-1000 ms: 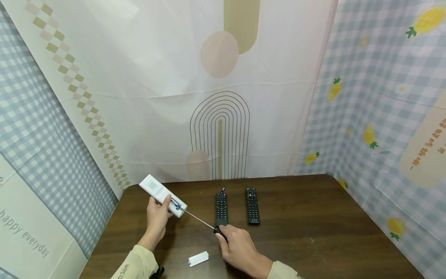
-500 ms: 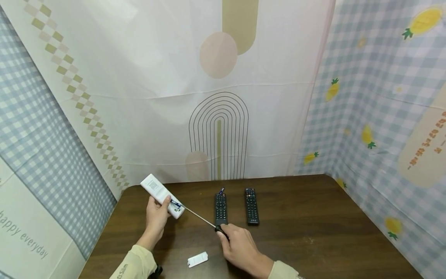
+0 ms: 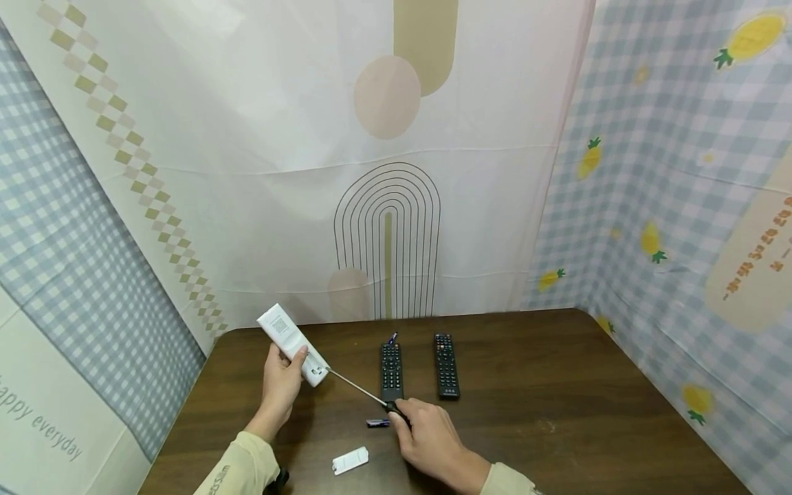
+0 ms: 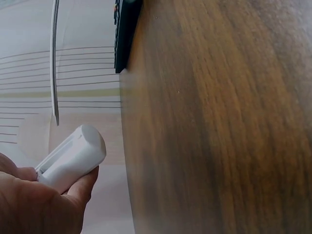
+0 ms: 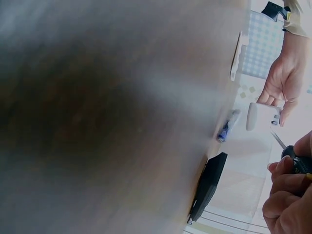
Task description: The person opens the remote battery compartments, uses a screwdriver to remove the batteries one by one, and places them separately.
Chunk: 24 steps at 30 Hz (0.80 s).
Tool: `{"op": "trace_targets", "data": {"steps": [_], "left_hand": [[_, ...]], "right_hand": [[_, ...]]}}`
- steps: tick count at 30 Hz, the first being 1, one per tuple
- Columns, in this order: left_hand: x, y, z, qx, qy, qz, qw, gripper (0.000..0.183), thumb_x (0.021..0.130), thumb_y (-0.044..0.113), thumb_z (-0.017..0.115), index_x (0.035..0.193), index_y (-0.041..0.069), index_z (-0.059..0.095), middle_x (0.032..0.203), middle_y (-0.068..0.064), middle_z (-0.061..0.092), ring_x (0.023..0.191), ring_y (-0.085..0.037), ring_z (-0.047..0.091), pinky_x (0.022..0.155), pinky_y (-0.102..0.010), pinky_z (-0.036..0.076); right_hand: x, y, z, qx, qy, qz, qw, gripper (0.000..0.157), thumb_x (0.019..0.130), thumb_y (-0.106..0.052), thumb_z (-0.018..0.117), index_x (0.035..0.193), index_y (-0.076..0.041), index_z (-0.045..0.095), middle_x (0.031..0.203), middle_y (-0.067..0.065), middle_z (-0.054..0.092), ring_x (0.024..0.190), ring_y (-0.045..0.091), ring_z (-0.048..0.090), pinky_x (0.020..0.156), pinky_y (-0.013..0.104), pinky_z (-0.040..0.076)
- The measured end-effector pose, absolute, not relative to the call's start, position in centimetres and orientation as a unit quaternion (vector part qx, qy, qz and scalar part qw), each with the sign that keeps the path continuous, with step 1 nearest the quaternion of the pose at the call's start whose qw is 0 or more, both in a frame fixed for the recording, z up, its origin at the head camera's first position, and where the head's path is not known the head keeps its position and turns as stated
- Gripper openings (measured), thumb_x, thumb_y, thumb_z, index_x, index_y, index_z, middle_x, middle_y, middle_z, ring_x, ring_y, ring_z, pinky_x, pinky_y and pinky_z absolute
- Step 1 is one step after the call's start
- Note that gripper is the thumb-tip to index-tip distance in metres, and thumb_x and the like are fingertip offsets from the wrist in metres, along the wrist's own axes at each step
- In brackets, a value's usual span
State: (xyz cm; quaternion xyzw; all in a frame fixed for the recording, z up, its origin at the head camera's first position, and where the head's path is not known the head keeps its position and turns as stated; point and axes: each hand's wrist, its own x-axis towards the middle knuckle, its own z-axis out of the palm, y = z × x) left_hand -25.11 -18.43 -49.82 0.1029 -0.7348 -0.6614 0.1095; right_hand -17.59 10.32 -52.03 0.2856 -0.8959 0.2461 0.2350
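A white remote control is held in my left hand, its back turned up and its battery compartment uncovered, with metal contacts showing. My right hand grips the black handle of a screwdriver. Its thin metal shaft points at the compartment end of the remote; in the left wrist view the screwdriver tip stands apart from the white remote. A blue and silver battery lies on the table beside my right fingers. Nearer the front edge lies the white battery cover.
Two black remotes, a left one and a right one, lie on the brown wooden table. A small blue battery is at the left one's far end. Patterned cloth hangs behind the table.
The blue battery has left the white remote's compartment and now lies on the table by the right hand. The left hand has turned the remote slightly more upright.
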Motion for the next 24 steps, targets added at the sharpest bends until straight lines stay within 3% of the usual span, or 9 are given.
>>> {"op": "trace_targets", "data": {"steps": [3,13,24], "left_hand": [[-25.01,-18.52,-49.84,0.102,-0.734,-0.663,0.105,0.043,0.113,0.021,0.053,0.149,0.002,0.039,0.145,-0.032,0.061,0.119,-0.021,0.069,0.082,-0.018,0.058],[-24.95,-18.52,-49.67,0.099,-0.748,-0.647,0.106,0.039,0.112,0.021,0.055,0.144,0.003,0.043,0.139,-0.03,0.065,0.111,-0.016,0.07,0.079,-0.018,0.056],[-24.58,-18.73,-49.66,0.102,-0.761,-0.633,0.098,0.043,0.113,0.025,0.055,0.147,0.003,0.042,0.142,-0.029,0.063,0.122,-0.026,0.069,0.087,-0.024,0.058]], "right_hand": [[-17.59,10.44,-52.08,0.285,-0.897,0.248,0.232,0.007,0.099,-0.019,0.073,0.094,-0.016,0.075,0.074,-0.01,0.063,0.063,-0.006,0.048,0.054,0.016,0.041],[-17.52,10.62,-51.88,0.28,-0.899,0.257,0.219,0.01,0.102,-0.019,0.071,0.102,-0.011,0.078,0.079,-0.007,0.069,0.067,-0.004,0.056,0.058,0.021,0.049],[-17.62,10.63,-52.0,0.279,-0.895,0.253,0.238,0.005,0.099,-0.019,0.073,0.094,-0.018,0.074,0.074,-0.013,0.062,0.064,-0.006,0.047,0.055,0.016,0.041]]}}
